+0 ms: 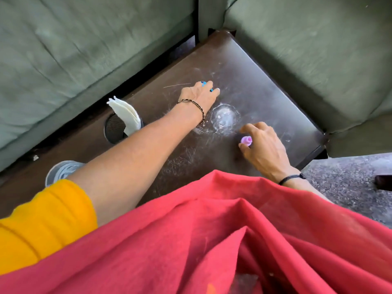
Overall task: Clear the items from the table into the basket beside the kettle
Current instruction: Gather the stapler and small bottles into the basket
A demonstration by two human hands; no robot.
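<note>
The dark brown table (pixel 265 81) is scratched and has a white ring stain (pixel 225 118) in its middle. My left hand (pixel 200 95) reaches across it with fingers curled on a small blue item (pixel 204 83), mostly hidden under the fingers. My right hand (pixel 264 146) rests near the table's right front and holds a small purple cap-shaped item (pixel 246 140) between thumb and fingers. A thin pale stick (pixel 177 85) lies on the table just left of my left hand. No basket or kettle shows in this view.
Green sofa cushions (pixel 84 49) border the table at the back and right (pixel 318 49). A round dark holder (pixel 115 128) with folded white napkins (pixel 126 114) sits at the table's left edge. A grey shoe (pixel 61 171) and speckled floor (pixel 350 183) show below. Red cloth (pixel 233 240) covers the foreground.
</note>
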